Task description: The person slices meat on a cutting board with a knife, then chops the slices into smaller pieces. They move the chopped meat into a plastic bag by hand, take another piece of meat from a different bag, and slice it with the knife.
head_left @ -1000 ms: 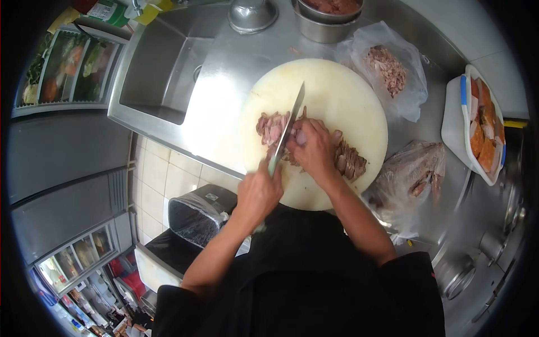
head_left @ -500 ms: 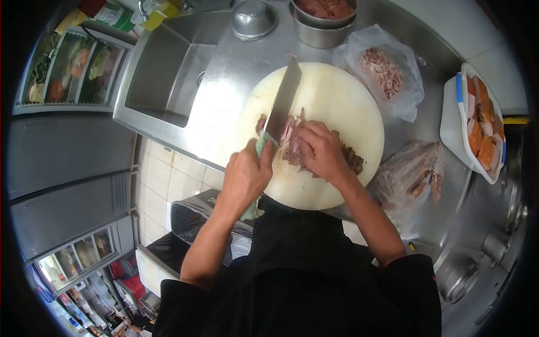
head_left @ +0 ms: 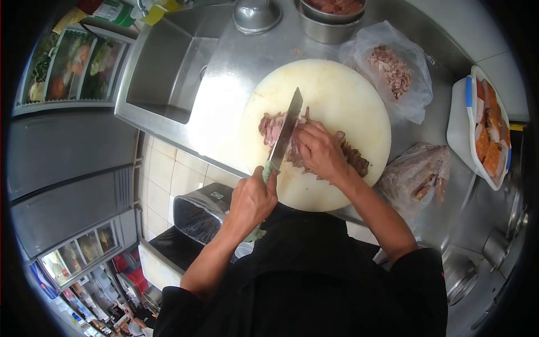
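Observation:
My left hand [head_left: 251, 196] is closed round the handle of a long knife [head_left: 288, 123], with a green cloth [head_left: 269, 170] wrapped at the handle. The blade stands over sliced meat [head_left: 272, 128] on a round white cutting board [head_left: 342, 92]. Against the right side of the blade, my right hand [head_left: 320, 147] presses with curled fingers on the meat. More dark slices [head_left: 353, 157] lie on the board to the right of that hand.
A sink [head_left: 163, 78] is at the left. Behind the board are metal bowls [head_left: 330, 28] and a plastic bag of chopped meat [head_left: 391, 73]. Another bagged piece [head_left: 418, 174] lies to the right, near a white tub [head_left: 460, 115]. A bin [head_left: 196, 210] stands below the counter.
The knife and my left hand have moved down toward my body, uncovering more meat left of the blade. My right hand stays on the meat. The whole view has shifted slightly.

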A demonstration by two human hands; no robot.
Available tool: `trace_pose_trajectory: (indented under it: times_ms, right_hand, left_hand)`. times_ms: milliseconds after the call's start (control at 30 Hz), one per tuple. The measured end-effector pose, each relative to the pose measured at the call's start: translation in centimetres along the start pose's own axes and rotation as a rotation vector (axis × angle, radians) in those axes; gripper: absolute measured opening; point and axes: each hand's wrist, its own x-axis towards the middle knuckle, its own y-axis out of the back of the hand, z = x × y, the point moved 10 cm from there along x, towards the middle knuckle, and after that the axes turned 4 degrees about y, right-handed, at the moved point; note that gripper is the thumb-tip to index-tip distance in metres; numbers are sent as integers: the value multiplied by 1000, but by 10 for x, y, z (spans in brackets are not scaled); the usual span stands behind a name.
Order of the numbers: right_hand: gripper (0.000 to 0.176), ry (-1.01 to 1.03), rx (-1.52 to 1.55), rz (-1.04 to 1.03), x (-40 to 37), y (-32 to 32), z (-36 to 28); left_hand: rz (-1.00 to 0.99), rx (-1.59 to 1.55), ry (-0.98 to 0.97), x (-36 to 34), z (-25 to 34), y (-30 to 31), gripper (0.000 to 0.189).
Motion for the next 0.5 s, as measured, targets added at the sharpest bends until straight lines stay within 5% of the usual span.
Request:
trace_pose_trajectory:
  times_ms: [267,500]
  right_hand:
    - [26,-1,1,-12,3,-2,1]
    - [23,5,19,-44,5,-6,-2]
  left_hand:
    - [-18,-22,40,26,-1,-18,28]
    - [217,-124,-230,93,48,-7,34]
